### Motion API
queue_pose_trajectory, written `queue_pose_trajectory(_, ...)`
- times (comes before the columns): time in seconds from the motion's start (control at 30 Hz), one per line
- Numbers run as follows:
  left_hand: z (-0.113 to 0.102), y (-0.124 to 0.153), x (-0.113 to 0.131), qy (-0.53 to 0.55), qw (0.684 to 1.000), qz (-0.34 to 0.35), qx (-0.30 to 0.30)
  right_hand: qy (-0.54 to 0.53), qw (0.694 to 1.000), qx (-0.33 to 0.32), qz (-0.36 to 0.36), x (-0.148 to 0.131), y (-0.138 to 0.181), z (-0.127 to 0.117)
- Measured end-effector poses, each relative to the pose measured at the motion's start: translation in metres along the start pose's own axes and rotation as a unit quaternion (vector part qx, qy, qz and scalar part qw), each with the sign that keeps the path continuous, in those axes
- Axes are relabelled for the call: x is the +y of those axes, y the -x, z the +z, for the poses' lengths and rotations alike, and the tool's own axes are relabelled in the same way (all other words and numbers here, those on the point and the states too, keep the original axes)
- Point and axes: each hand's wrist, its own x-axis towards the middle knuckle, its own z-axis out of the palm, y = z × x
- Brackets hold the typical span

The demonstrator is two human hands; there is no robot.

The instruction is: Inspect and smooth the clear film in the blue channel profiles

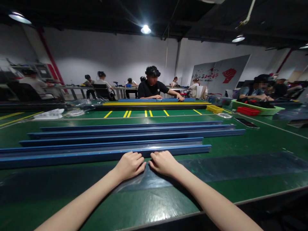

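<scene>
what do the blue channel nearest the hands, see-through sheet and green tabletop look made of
Blue channel: perhaps plastic or coated metal, satin, given its even colour and straight edges. See-through sheet: likely thin, glossy plastic, since it shines and seems creased. Green tabletop: smooth, shiny covering, maybe rubber or vinyl, showing glare.

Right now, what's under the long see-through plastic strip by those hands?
The green tabletop shows dimly through the plastic strip. Where the left hand and right hand block the view, you can't see what's underneath.
</scene>
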Motion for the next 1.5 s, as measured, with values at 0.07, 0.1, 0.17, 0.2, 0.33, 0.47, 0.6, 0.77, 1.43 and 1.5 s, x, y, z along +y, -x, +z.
queue_pose_trajectory(0.07,0.002,0.0,0.001,0.002,1.0,-0.003,-0.009,0.005,1.0,-0.004,0.019,-0.002,-0.001,0.002)
queue_pose_trajectory(0.1,0.003,0.0,0.001,0.003,1.0,-0.005,-0.014,0.007,1.0,-0.008,0.024,-0.002,-0.001,0.003)
queue_pose_trajectory(0.17,0.003,-0.001,0.001,0.004,1.0,-0.009,-0.022,0.011,0.999,-0.017,0.032,0.001,0.0,0.003)
queue_pose_trajectory(0.2,0.003,-0.001,0.001,0.005,1.0,-0.01,-0.026,0.012,0.999,-0.024,0.035,0.003,0.001,0.002)
queue_pose_trajectory(0.33,0.001,-0.002,0.002,0.003,0.999,-0.008,-0.038,-0.03,0.996,-0.077,0.04,0.021,0.005,-0.006)
queue_pose_trajectory(0.47,-0.001,-0.002,0.002,0.009,0.999,-0.009,-0.043,-0.116,0.98,-0.159,0.035,0.039,0.01,-0.014)
queue_pose_trajectory(0.6,-0.001,-0.003,0.002,0.017,0.999,-0.009,-0.044,-0.168,0.963,-0.206,0.051,0.045,0.01,-0.016)
queue_pose_trajectory(0.77,0.0,-0.002,0.002,0.017,0.999,-0.01,-0.043,-0.131,0.975,-0.167,0.073,0.04,0.006,-0.018)
queue_pose_trajectory(1.43,-0.003,-0.003,0.002,0.018,0.999,-0.017,-0.048,-0.078,0.988,-0.122,0.052,0.037,0.007,-0.021)
queue_pose_trajectory(1.5,-0.003,-0.003,0.002,0.011,0.999,-0.015,-0.047,-0.083,0.989,-0.118,0.043,0.038,0.008,-0.021)
